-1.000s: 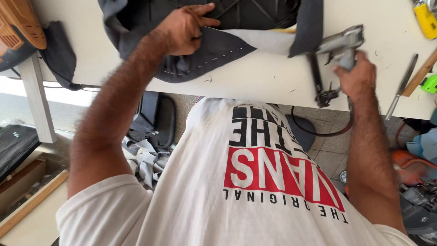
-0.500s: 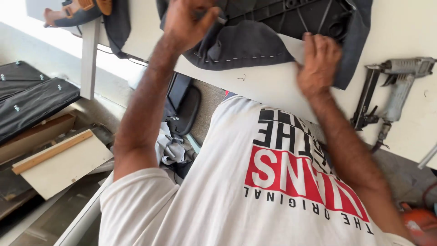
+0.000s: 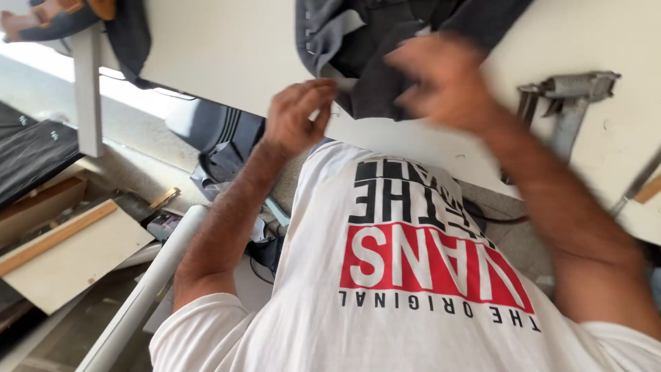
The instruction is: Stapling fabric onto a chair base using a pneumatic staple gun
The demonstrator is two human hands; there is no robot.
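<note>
Fabric cover (image 3: 385, 83) lies on the table (image 3: 227, 55); staple gun (image 3: 568, 103) rests to its right

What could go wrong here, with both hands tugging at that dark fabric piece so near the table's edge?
The dark fabric piece lies close to the edge of the white table; a hard pull from the left hand might drag it off. The right hand is blurred with motion, and the metal staple gun lies just beside it, so a sweep could knock the tool. Its hose hanging under the table could also snag.
</note>
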